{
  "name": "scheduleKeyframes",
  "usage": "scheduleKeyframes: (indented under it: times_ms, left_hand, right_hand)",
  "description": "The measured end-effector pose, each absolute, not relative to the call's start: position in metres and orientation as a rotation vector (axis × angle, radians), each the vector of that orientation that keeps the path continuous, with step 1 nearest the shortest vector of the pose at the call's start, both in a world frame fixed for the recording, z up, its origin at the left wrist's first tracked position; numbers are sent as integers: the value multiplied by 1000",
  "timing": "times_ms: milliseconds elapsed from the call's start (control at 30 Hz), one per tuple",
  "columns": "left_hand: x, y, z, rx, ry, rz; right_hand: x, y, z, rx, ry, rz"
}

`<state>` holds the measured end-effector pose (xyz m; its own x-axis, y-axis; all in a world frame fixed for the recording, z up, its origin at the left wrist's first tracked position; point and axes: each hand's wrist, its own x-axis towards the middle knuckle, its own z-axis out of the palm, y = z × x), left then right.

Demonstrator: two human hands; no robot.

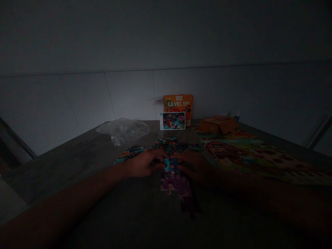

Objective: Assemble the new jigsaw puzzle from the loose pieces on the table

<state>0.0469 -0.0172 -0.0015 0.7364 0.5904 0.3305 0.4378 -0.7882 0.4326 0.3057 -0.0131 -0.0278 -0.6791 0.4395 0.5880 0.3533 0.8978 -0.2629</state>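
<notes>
In the dim head view, my left hand and my right hand face each other over the table. Between their fingertips are blue-teal jigsaw puzzle pieces, with an orange spot; whether they are joined is too dark to tell. Fingers of both hands are closed on their edges. Just below lies a joined purple puzzle section, with a darker strip running toward me. Loose puzzle pieces are heaped behind my hands, and more spread beside my left wrist.
A picture card leans against an orange "LEVEL UP!" box by the wall. Left of it lies a clear plastic bag. At right, an orange open box part stands by a large assembled colourful puzzle.
</notes>
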Motion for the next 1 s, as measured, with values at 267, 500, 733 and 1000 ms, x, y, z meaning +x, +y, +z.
scheduleKeyframes:
  times_ms: [267, 500, 733, 1000]
  left_hand:
    - [47, -17, 2, 2980, 715, 645]
    - [48, -18, 10, 3285, 673, 705]
    - [44, -16, 10, 3387, 582, 710]
    - [45, -15, 9, 3292, 551, 625]
  right_hand:
    - [306, -10, -32, -609, -2374, 182]
    - [305, -12, -30, -647, -2345, 157]
    - [305, -13, -28, -602, -2385, 132]
    - [305, -17, -26, -608, -2447, 189]
